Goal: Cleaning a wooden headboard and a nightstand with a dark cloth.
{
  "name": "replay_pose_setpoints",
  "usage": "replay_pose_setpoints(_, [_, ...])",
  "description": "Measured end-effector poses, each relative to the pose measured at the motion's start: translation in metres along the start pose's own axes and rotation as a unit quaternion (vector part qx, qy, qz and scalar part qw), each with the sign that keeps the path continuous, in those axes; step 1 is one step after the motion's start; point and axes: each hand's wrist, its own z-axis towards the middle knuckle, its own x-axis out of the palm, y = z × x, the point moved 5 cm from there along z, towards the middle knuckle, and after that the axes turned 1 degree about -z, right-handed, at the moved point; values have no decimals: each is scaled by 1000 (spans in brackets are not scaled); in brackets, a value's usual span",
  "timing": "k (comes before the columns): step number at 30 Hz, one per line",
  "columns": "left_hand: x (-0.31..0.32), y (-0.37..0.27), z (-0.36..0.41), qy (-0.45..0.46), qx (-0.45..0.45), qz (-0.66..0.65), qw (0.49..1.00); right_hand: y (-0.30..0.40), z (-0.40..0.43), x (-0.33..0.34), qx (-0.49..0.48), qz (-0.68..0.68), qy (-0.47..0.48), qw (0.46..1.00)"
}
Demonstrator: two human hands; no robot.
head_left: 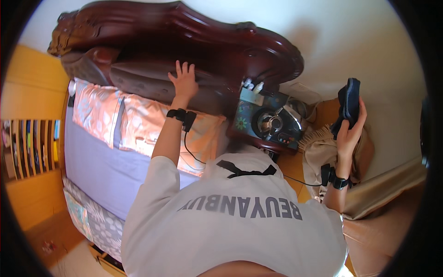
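Observation:
My left hand [185, 83] has its fingers spread at the brown padded panel [148, 81] of a glossy dark-wood headboard [207, 31]. The palm faces the padding; I cannot tell whether it presses on it. In my right hand [349, 135], raised near the wall at the right, is a dark navy folded cloth [349, 100]. My thumb lies on its near side and the fingers wrap behind it. Each wrist wears a black strap with a small device and a cable.
Orange patterned pillows [148, 124] lie on a lavender sheet [104, 166] below the headboard. A bedside table [249, 110] bears a round appliance with metal parts [271, 123] and small bottles [258, 87]. A fringed beige cloth [316, 145] and a curtain [387, 187] are at the right.

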Motion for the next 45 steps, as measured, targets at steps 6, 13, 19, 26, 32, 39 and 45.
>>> replay_pose_setpoints(6, [21, -10, 46, 19, 7, 10, 1000, -18, -22, -30, 74, -56, -16, 996])
replay_pose_setpoints(13, [42, -12, 70, 58, 23, 37, 997, -26, -19, -21, 95, -17, 14, 995])
replay_pose_setpoints(19, [58, 10, -6, 48, 4, -122, 991, -24, 6, -3, 68, 10, 11, 998])
replay_pose_setpoints(26, [77, 127, -203, -26, -109, -176, 978, -4, 64, 89, -112, -17, 54, 992])
replay_pose_setpoints(32, [42, 193, -384, -21, -310, -112, 944, -34, 96, 226, -227, -218, -16, 949])
replay_pose_setpoints(39, [2, 183, -481, -36, -443, -92, 891, 16, 109, 273, -266, -238, -28, 934])
replay_pose_setpoints(45, [7, 171, -452, -39, -391, -117, 912, 32, 110, 279, -321, -215, 4, 922])
